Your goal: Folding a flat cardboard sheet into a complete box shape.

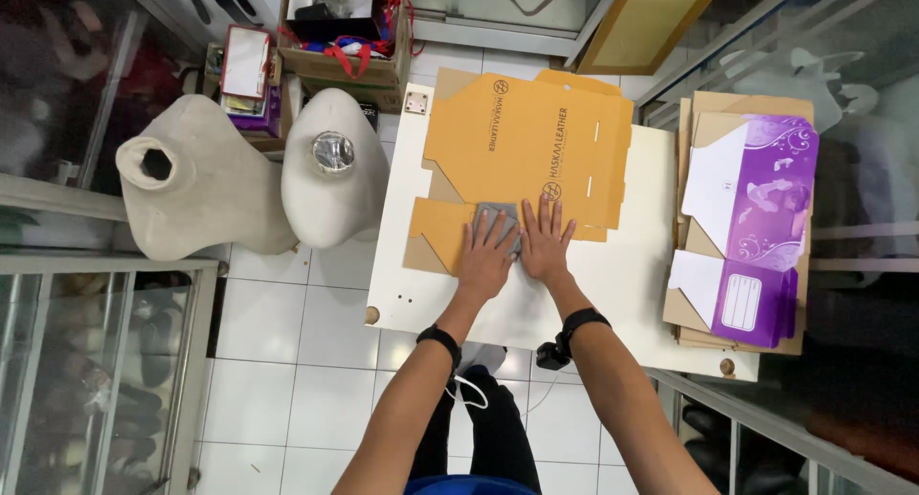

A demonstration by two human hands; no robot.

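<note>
A flat, unfolded orange-brown cardboard box (526, 141) lies on a white table (622, 275). At its near edge a grey flap (496, 212) shows between my fingers. My left hand (486, 251) presses flat on that flap with fingers spread. My right hand (546, 241) lies flat beside it, fingers spread, touching the box's near edge. Both wrists wear black bands.
A stack of flat purple-and-white boxes (756, 217) lies at the table's right end. Two beige mannequin torsos (201, 179) stand on the tiled floor at left. Behind them sits an open carton (345, 45) with goods. Glass display cases flank both sides.
</note>
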